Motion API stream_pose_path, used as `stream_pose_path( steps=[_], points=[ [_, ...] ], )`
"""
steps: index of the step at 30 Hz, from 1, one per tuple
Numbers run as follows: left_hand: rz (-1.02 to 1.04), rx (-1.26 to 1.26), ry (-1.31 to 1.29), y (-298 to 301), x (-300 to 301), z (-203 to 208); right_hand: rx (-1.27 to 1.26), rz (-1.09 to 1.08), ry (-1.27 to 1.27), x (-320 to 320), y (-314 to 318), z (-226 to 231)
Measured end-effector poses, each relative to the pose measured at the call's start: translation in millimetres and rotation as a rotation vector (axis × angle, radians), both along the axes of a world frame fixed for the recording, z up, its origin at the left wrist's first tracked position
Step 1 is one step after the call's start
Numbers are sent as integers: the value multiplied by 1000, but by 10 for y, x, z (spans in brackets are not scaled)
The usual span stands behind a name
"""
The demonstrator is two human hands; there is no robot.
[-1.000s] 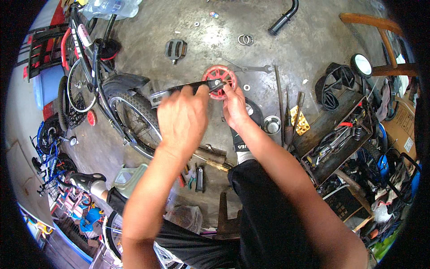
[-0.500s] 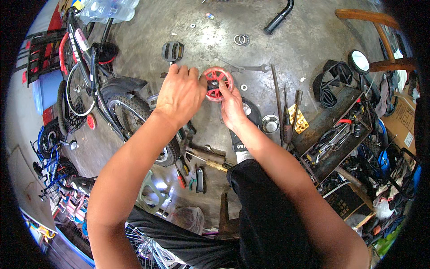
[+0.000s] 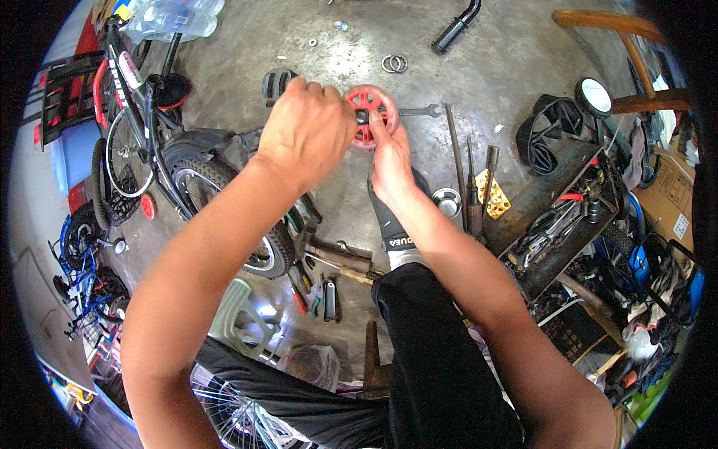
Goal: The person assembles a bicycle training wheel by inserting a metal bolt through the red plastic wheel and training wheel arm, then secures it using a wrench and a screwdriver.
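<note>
A small red wheel (image 3: 382, 99) with a pinkish rim and a dark hub is held up over the floor. My right hand (image 3: 393, 166) grips its near right side, thumb laid across the spokes by the hub. Closed and knuckles up, my left hand (image 3: 305, 133) is at the wheel's left edge; its fingertips are hidden, so what it grips cannot be made out. Just beyond that hand a black bicycle pedal (image 3: 274, 87) lies on the floor. Past the wheel lies a spanner (image 3: 422, 111), partly covered, with two metal rings (image 3: 394, 63) farther off.
At left lies a bicycle frame (image 3: 134, 97) with a knobby tyre (image 3: 278, 236). A metal toolbox (image 3: 516, 217) full of tools stands at right, near a round metal cup (image 3: 447, 200) and long-shafted tools (image 3: 474, 202). A hammer (image 3: 340, 256) and pliers (image 3: 318, 299) lie near my shoe (image 3: 381, 217).
Both hands and the wheel have shifted slightly away from me in the picture. My left fist has turned a little, covering the dark piece beside the hub. The view has shifted slightly.
</note>
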State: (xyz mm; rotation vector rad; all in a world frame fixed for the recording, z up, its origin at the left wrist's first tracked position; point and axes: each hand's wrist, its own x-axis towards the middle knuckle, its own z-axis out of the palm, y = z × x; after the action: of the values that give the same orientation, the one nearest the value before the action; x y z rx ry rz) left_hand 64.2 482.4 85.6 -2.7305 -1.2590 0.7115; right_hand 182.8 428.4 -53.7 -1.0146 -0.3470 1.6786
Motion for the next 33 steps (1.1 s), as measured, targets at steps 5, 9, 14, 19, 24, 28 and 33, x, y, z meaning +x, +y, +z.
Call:
stream_pose_path(
  steps=[5, 9, 14, 19, 24, 28, 33],
  points=[
    [83, 159, -116, 40, -8, 263, 124, 37, -118, 144, 313, 446],
    [251, 303, -236, -216, -116, 595, 195, 31, -297, 105, 390, 754],
    [493, 457, -333, -848, -344, 1129, 355, 348, -577, 65, 404, 1209],
    [672, 553, -497, -1612, -536, 1632, 498, 650, -861, -105, 99, 2340],
    [775, 560, -527, -2440, -559, 1975, 488, 826, -1038, -182, -468, 2766],
    [801, 575, -563, -3133, -510, 2086, 573, 802, -1181, -130, -1237, 3091],
    [739, 494, -567, -3654, -167, 1949, 404, 732, -1108, 286, -1987, 2853]
  ],
)
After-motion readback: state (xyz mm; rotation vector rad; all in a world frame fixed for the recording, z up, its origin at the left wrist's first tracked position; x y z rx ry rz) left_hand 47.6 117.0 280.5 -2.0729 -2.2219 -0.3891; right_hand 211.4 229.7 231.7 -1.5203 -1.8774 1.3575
